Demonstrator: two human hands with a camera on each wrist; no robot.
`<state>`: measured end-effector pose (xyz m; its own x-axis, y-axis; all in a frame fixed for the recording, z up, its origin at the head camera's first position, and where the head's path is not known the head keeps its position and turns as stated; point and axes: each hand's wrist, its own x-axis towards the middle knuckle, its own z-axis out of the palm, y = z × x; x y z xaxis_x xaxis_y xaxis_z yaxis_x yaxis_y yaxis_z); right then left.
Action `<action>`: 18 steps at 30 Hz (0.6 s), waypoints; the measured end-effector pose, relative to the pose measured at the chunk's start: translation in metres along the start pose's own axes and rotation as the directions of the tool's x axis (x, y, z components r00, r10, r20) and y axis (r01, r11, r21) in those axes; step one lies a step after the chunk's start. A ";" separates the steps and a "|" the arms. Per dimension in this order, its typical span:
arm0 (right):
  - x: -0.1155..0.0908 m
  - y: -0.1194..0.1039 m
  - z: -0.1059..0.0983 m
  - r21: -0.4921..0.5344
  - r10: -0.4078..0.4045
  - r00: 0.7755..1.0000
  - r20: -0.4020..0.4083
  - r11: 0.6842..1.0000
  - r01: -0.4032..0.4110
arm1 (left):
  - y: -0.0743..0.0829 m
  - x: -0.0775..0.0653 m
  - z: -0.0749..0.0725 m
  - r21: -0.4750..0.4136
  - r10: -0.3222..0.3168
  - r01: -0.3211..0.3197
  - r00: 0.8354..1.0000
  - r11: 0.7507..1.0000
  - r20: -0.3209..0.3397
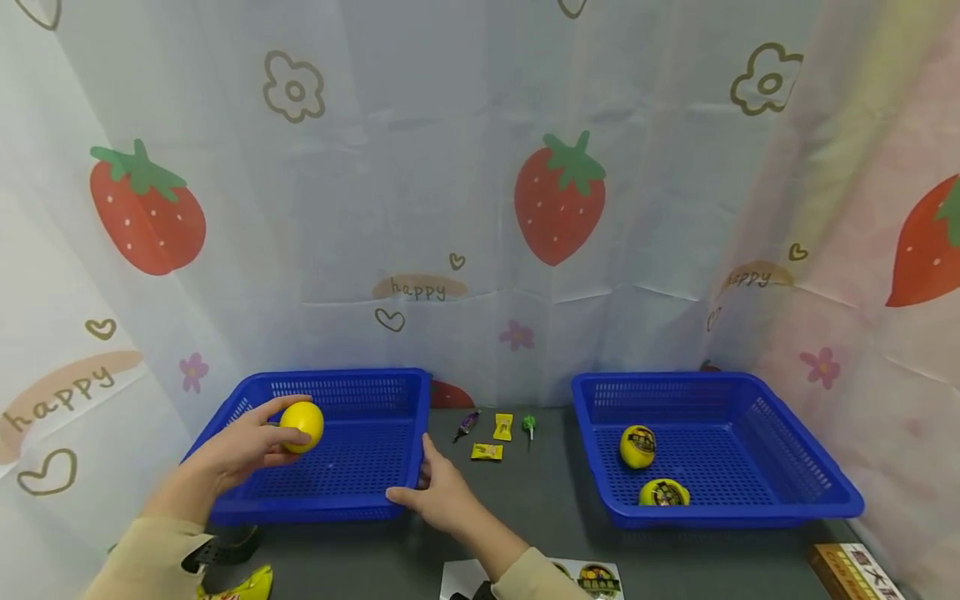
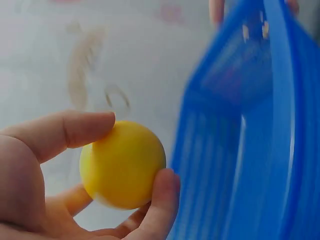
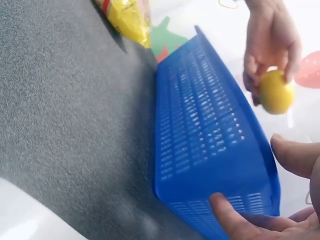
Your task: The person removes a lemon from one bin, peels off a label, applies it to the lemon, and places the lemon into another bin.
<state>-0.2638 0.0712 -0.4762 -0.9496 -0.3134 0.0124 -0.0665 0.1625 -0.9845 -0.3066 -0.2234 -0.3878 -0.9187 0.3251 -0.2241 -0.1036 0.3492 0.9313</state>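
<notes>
My left hand (image 1: 251, 442) holds a smooth yellow lemon (image 1: 302, 427) between thumb and fingertips, over the left part of a blue plastic basket (image 1: 330, 507). In the left wrist view the lemon (image 2: 125, 165) looks round, and no sticker shows on the side facing me. My right hand (image 1: 442, 493) grips that basket at its near right corner. The right wrist view has the thumb at the rim and the fingers against the outer wall of the basket (image 3: 200, 130). Inside the basket, the slotted floor shows bare.
A second blue basket (image 1: 738, 512) stands at right with two stickered lemons (image 1: 637, 447) inside. Between the baskets lie small wrapped candies (image 1: 487, 452) and a green lollipop (image 1: 528, 423). Nearer are a sticker sheet (image 1: 597, 581), a yellow packet (image 1: 251, 585) and a box (image 1: 855, 571).
</notes>
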 end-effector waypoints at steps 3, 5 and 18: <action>-0.002 -0.002 -0.006 0.004 0.000 1.000 -0.014 1.000 0.000 | 0.013 -0.006 0.023 0.011 0.049 -0.049 0.999 0.999 0.014; -0.003 -0.004 -0.011 -0.011 0.008 0.999 -0.036 1.000 -0.009 | 0.020 -0.008 0.038 0.016 0.066 -0.067 0.998 0.998 0.019; -0.043 -0.021 -0.062 -0.068 -0.188 0.978 -0.085 0.981 0.183 | 0.031 -0.013 0.121 -0.018 0.150 -0.149 0.983 0.989 0.106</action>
<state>-0.2410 0.1390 -0.4447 -0.9426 -0.2579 0.2123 -0.2597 0.1661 -0.9513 -0.2516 -0.1106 -0.3904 -0.8784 0.4650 -0.1107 0.0280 0.2812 0.9592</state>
